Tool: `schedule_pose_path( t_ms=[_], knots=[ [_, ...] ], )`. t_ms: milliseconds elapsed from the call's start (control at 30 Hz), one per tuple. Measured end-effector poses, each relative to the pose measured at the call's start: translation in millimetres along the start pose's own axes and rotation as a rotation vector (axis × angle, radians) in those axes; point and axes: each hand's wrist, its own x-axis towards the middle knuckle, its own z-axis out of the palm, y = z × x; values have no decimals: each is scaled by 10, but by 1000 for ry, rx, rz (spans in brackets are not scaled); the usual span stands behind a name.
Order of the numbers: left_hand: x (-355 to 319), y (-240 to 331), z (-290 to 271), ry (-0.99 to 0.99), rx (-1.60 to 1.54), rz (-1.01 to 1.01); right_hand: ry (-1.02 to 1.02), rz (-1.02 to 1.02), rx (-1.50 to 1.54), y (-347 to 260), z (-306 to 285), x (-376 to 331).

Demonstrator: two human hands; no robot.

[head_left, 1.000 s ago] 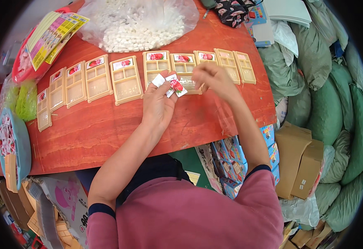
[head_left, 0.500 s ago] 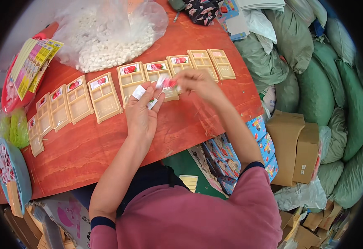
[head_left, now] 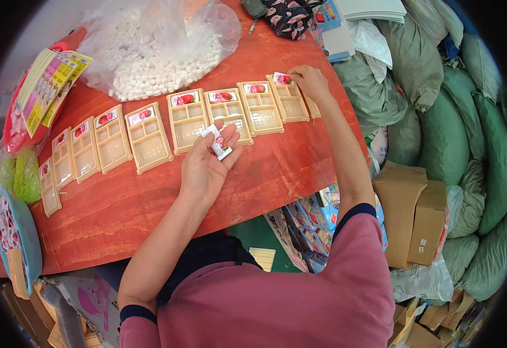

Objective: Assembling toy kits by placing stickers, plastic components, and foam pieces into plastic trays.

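Observation:
My left hand (head_left: 207, 168) is palm up over the table, its fingers and thumb closed around a small white packet (head_left: 220, 145) printed with a red strawberry. Whether more packets lie beneath it, I cannot tell. My right hand (head_left: 311, 83) reaches to the far right of a row of beige compartment trays. Its fingertips pinch the right end of a similar strawberry packet (head_left: 282, 79), at the top compartment of the second tray from the right (head_left: 293, 107). The rightmost tray (head_left: 313, 108) is mostly hidden behind that hand. The other trays (head_left: 149, 142) each carry a packet in the top compartment.
A clear plastic bag (head_left: 160, 52) spills white cube-like pieces at the back. A blue basin (head_left: 27, 243) with more packets stands at the left edge, near a red basin (head_left: 15, 133) with yellow printed sheets. Cardboard boxes (head_left: 401, 203) and green sacks (head_left: 451, 127) crowd the right.
My right hand has moved right and away from my left hand, bringing a packet to the second tray from the right. My left hand has turned more palm up, with one packet visible in it.

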Motion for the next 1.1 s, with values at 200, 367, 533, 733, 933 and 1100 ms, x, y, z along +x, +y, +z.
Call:
schedule_pose_path(
  t_ms=[200, 367, 533, 733, 933, 1100],
  knots=[
    [43, -33, 78, -5, -46, 19, 183, -142, -49, 19, 91, -138],
    [56, -46, 25, 18, -45, 19, 175, -366, 4, 12, 146, -153],
    [94, -54, 79, 4, -75, 36, 354, -342, 36, -34, 173, -223],
    [204, -122, 99, -30, -91, 62, -409, 49, 1057, -1002, -140, -947],
    [197, -225, 179, -139, -126, 75, -453, 144, 1354, -1251, 32, -1231],
    [109, -260, 152, -140, 33, 37, -234, -70, 1138, -1027, -51, -1193]
  ],
)
